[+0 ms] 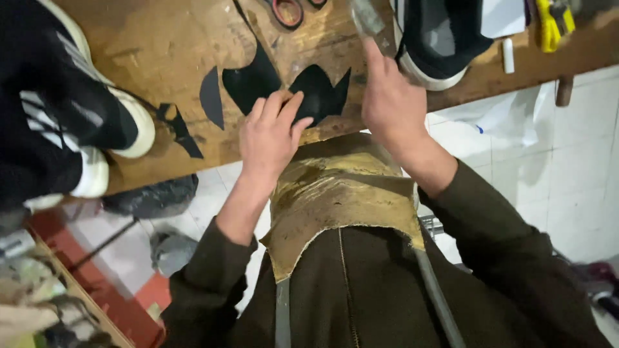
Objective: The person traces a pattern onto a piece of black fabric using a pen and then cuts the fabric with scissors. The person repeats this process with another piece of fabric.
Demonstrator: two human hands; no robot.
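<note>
1. Nearest the body, a stained, yellow-brown leather apron (342, 193) is hanging over the dark zipped jacket (361, 290) and reaching up to the edge of the worn brown wooden counter (161, 58).
2. The left hand (271, 138) is lying flat at the counter's near edge, its grip spread apart and clamped on nothing, fingers pressing down on a flat black cut piece of shoe material with pointed lobes (319, 93). Keeping that pressure even is what is stopping the thin piece from sliding or curling.
3. The right hand (390, 106) is sitting just beside it, its grip closed around the handle of a grey metal-headed tool (366, 16), probably a hammer, though the head is blurred and cut by the frame edge. Working close to the holding fingers is calling for short, controlled strokes.
4. A second black curved piece (253, 80) is touching or nearly touching the pressed one, and a small black crescent-shaped offcut (211, 96) is lying just left of it.
5. Farther off, a black sneaker with a white sole (432, 45) is resting at the counter's far right, and another black-and-white striped sneaker (84, 116) at the left.
6. Red-handled scissors (288, 11) are lying at the far edge.
</note>
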